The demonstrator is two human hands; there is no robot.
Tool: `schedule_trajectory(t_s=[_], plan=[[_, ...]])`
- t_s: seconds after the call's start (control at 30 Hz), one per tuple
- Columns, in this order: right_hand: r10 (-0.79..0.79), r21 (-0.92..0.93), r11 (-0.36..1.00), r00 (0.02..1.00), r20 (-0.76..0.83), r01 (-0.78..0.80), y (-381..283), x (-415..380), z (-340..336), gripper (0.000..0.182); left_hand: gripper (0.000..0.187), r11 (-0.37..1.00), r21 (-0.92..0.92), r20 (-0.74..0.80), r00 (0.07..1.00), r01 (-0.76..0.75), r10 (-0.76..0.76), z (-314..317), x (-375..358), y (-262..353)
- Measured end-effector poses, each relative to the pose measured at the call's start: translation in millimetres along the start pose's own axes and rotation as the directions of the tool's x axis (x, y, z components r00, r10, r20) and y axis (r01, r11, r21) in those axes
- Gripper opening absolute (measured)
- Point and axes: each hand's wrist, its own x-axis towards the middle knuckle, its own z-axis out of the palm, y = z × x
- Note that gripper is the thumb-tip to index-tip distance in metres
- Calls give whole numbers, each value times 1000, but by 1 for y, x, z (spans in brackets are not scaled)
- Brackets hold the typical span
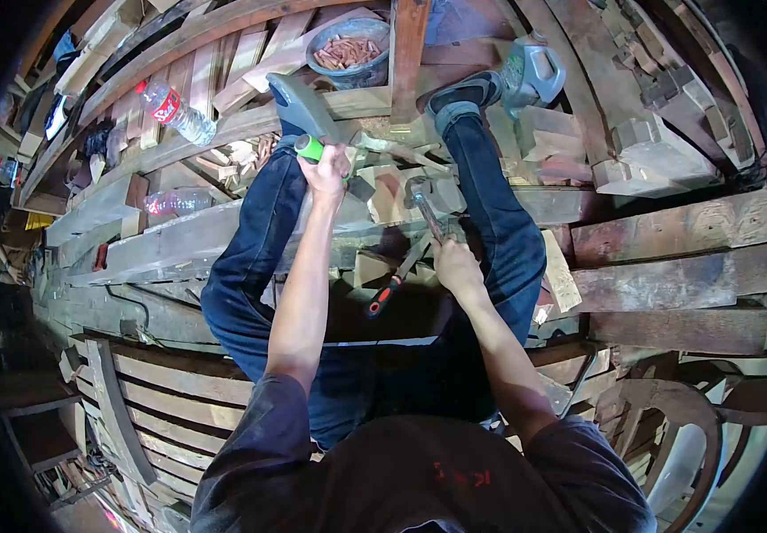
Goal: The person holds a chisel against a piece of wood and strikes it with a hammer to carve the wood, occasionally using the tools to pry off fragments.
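My left hand (326, 175) is closed around a green-handled tool (309, 148), the round green end sticking out above the fist; its working end is hidden. In my right hand (457, 266) is a hammer (426, 211), gripped by the shaft, with its head pointing away from me over the wood. Between my legs lies a tool with an orange and black handle (383, 297), its narrow blade pointing toward the right hand. Pale wooden blocks (387, 195) sit between the two hands.
A bucket (349, 75) of small wooden pieces stands ahead, with a plastic jug (532, 73) beyond my right foot. Clear bottles (179, 114) lie at left. Stacked planks (676, 284) fill the right side, and a curved wooden frame (703, 426) is at lower right.
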Motion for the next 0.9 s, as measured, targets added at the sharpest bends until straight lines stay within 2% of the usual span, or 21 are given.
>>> schedule_trajectory(t_s=[0.1,0.13,0.27,0.4,0.5,0.53,0.73,0.9], plan=[[-12,-5,1000,1000,4,12,1,0,3,48,12,998,45,-7,999,-35,35,1,-7,-16],[-19,-9,1000,1000,11,19,3,1,4,48,10,999,35,-97,995,6,-3,5,-12,-17],[1,53,999,1000,11,-2,0,1,-1,48,12,998,44,-74,996,-48,51,16,-24,-6],[3,45,999,1000,22,-4,2,1,-1,46,15,953,287,-20,994,-95,106,7,-26,-4],[-6,57,998,1000,9,6,1,0,-4,46,16,961,270,-35,996,-66,78,1,-29,-3],[-3,76,997,1000,9,2,2,2,-3,46,14,988,153,-26,999,-26,30,2,-32,0],[-18,123,992,999,-30,21,5,3,0,46,16,977,211,84,996,-41,24,-2,-39,0],[-13,49,999,1000,28,11,3,2,-5,47,16,970,238,170,985,-52,12,-5,-37,-4]])
